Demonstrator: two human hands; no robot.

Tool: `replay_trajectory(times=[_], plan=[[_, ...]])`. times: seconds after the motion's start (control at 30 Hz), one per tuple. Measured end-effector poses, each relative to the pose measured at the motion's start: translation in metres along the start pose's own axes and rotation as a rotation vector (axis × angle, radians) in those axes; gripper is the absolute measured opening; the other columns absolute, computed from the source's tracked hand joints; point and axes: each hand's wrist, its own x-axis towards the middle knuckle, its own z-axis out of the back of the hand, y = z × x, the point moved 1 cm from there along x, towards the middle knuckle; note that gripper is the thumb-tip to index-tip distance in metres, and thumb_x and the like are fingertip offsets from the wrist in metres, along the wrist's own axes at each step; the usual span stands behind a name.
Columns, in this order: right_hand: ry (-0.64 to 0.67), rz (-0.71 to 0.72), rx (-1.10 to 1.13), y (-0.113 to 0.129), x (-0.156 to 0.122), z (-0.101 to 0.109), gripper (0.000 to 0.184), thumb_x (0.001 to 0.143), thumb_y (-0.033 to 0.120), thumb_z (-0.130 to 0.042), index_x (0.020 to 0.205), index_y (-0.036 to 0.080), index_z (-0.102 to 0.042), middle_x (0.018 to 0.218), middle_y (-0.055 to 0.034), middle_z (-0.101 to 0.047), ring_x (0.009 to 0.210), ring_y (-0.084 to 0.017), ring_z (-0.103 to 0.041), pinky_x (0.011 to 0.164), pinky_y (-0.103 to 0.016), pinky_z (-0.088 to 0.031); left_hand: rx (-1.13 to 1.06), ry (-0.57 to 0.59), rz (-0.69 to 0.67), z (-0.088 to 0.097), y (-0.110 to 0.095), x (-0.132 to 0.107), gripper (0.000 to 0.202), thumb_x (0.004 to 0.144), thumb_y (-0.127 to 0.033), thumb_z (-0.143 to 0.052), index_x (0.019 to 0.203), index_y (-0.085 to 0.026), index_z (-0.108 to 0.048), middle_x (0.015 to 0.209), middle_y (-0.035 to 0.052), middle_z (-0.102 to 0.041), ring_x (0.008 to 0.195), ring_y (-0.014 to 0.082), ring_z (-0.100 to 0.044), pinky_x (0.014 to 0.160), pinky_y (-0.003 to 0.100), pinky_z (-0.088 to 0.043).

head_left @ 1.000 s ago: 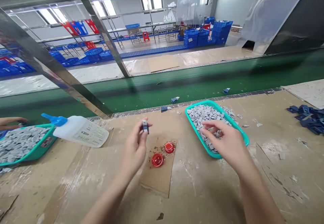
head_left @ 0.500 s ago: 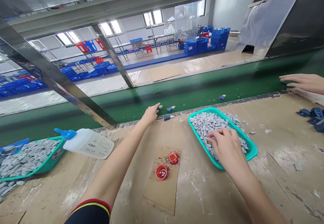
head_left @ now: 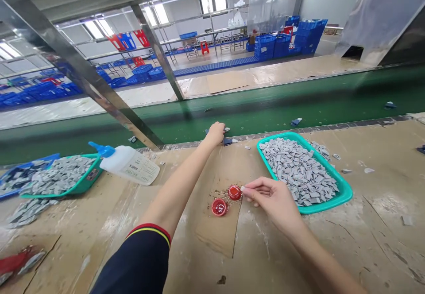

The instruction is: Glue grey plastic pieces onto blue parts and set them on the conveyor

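My left hand (head_left: 216,133) reaches over the near edge of the green belt. Its fingers are curled downward among small dark blue pieces with pale tips; the back of the hand hides what they grip. One dark blue piece (head_left: 227,141) lies by the wrist at the belt's edge. Between thumb and forefinger, my right hand (head_left: 274,201) pinches a small light grey plastic piece (head_left: 243,189). That piece is beside a red cap (head_left: 234,192) holding shiny liquid. A second red cap (head_left: 219,207) sits close by on a cardboard strip (head_left: 217,238).
Right of the caps stands a green basket (head_left: 345,192) heaped with grey pieces. On the left are a glue bottle (head_left: 131,165) with blue nozzle and another green basket (head_left: 88,183). More blue pieces (head_left: 296,121) rest on the belt (head_left: 259,112). A metal post (head_left: 159,55) rises behind.
My right hand has left the basket of grey pieces and moved left to the red caps, carrying one piece. My left hand's fingers have curled down. The other person's hand is out of view.
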Motion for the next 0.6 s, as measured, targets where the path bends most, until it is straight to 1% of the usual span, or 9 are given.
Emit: replay_trajectory(times=[0.07,0.13,0.2,0.27,0.33,0.4,0.5,0.6], plan=[[0.033,-0.074,0.03,-0.01,0.002,-0.008,0.029,0.072,0.043,-0.073,0.077,0.015,-0.066,0.069,-0.0072,-0.07,0.063,-0.018,-0.063,0.058,-0.027,-0.049,-0.094,-0.069,0.0,0.011,-0.001,-0.018,0.017,0.084,-0.015,-0.057,0.1,-0.014,-0.063,0.11,0.0124,-0.063,0.105,0.025,-0.059,0.092,0.043,-0.045],[0.024,-0.102,0.034,-0.019,0.006,-0.01,0.032,0.07,0.044,-0.074,0.077,0.014,-0.066,0.069,-0.008,-0.07,0.06,-0.016,-0.062,0.057,-0.027,-0.049,-0.204,-0.125,-0.019,0.024,-0.003,-0.043,0.021,0.085,-0.014,-0.054,0.104,-0.016,-0.062,0.11,0.0113,-0.065,0.105,0.0233,-0.06,0.09,0.038,-0.048],[0.016,-0.093,0.017,-0.025,0.009,-0.011,0.033,0.069,0.045,-0.075,0.076,0.014,-0.066,0.067,-0.0078,-0.07,0.057,-0.015,-0.06,0.055,-0.026,-0.047,-0.315,-0.155,-0.051,0.037,-0.008,-0.076,0.021,0.087,-0.019,-0.052,0.107,-0.017,-0.058,0.109,0.0088,-0.067,0.103,0.0196,-0.062,0.087,0.032,-0.05],[0.018,-0.067,-0.012,-0.028,0.011,-0.012,0.034,0.069,0.046,-0.074,0.075,0.014,-0.066,0.066,-0.0074,-0.069,0.056,-0.015,-0.058,0.053,-0.025,-0.045,-0.471,-0.163,-0.066,0.049,-0.014,-0.114,0.022,0.086,-0.026,-0.056,0.106,-0.017,-0.057,0.106,0.0085,-0.069,0.101,0.0182,-0.064,0.087,0.031,-0.052],[0.027,-0.051,-0.042,-0.031,0.012,-0.013,0.034,0.07,0.047,-0.073,0.075,0.014,-0.066,0.066,-0.0075,-0.07,0.057,-0.016,-0.059,0.053,-0.025,-0.044,-0.782,-0.164,0.002,0.058,-0.018,-0.153,0.029,0.077,-0.031,-0.068,0.1,-0.015,-0.059,0.101,0.0102,-0.071,0.096,0.0207,-0.067,0.088,0.035,-0.053],[0.027,-0.043,-0.074,-0.032,0.011,-0.014,0.034,0.071,0.048,-0.072,0.075,0.015,-0.066,0.068,-0.0081,-0.07,0.06,-0.018,-0.061,0.055,-0.027,-0.045,-0.963,-0.173,0.123,0.064,-0.02,-0.191,0.033,0.068,-0.03,-0.077,0.094,-0.015,-0.061,0.094,0.0097,-0.072,0.089,0.0216,-0.069,0.086,0.037,-0.055],[0.037,-0.026,-0.106,-0.032,0.01,-0.014,0.035,0.073,0.049,-0.071,0.077,0.015,-0.066,0.072,-0.0096,-0.071,0.066,-0.02,-0.063,0.06,-0.029,-0.046,-1.109,-0.225,0.289,0.068,-0.023,-0.24,0.032,0.065,-0.026,-0.08,0.09,-0.016,-0.063,0.091,0.0083,-0.073,0.086,0.0224,-0.07,0.084,0.037,-0.056],[0.047,-0.018,-0.119,-0.029,0.008,-0.012,0.036,0.074,0.049,-0.07,0.079,0.014,-0.066,0.074,-0.01,-0.071,0.066,-0.02,-0.062,0.06,-0.03,-0.046,-1.206,-0.33,0.43,0.064,-0.029,-0.275,0.031,0.062,-0.024,-0.082,0.086,-0.017,-0.063,0.089,0.0073,-0.074,0.084,0.0238,-0.071,0.082,0.037,-0.057]])
